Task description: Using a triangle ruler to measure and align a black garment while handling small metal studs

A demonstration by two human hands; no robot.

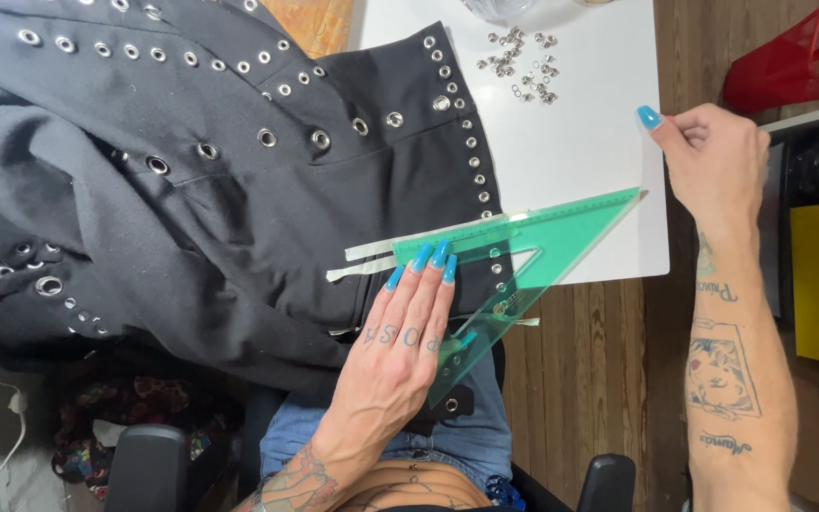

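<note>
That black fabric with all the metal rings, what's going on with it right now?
A person is seated at a wooden table with a black eyelet-studded garment spread across it. Their left hand presses a green transparent set square flat over the garment's edge, where pale tape strips lie. Their right hand rests at the edge of a white sheet, fingers curled, holding nothing that can be made out. A small heap of loose silver eyelets lies on the sheet.

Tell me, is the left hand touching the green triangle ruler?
Touching. The head view shows the left hand lying flat on the green triangle ruler, fingertips pressing its upper edge against the black garment.
</note>
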